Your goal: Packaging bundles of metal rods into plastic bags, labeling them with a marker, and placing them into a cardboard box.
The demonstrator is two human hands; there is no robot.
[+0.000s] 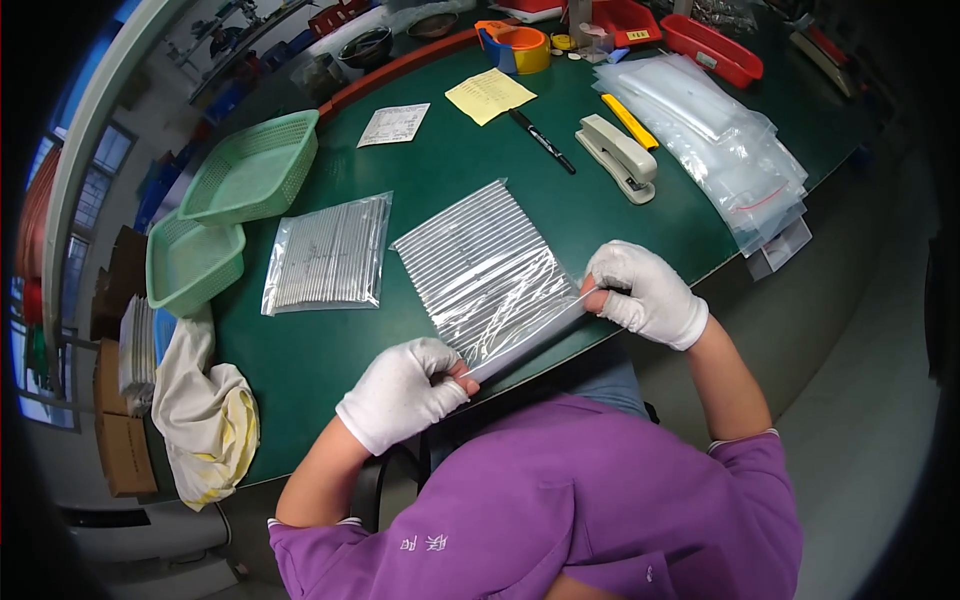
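Observation:
A clear plastic bag (487,275) filled with a row of thin silvery rods lies on the green table in front of me. Its near edge is folded into a flat strip along the table's front edge. My left hand (405,392), in a white glove with bare fingertips, pinches the left corner of that edge. At the right corner, my right hand (645,293), gloved the same way, pinches the bag between thumb and fingers. Left of it rests a second bag of rods (328,255), touched by neither hand.
Two green baskets (250,168) stand at the left, above a crumpled cloth (205,410). Beyond the bags are a stapler (616,157), a black marker (543,141), a yellow cutter (630,121), paper slips (490,95) and tape rolls (515,48). Clear empty bags (705,140) are stacked at right.

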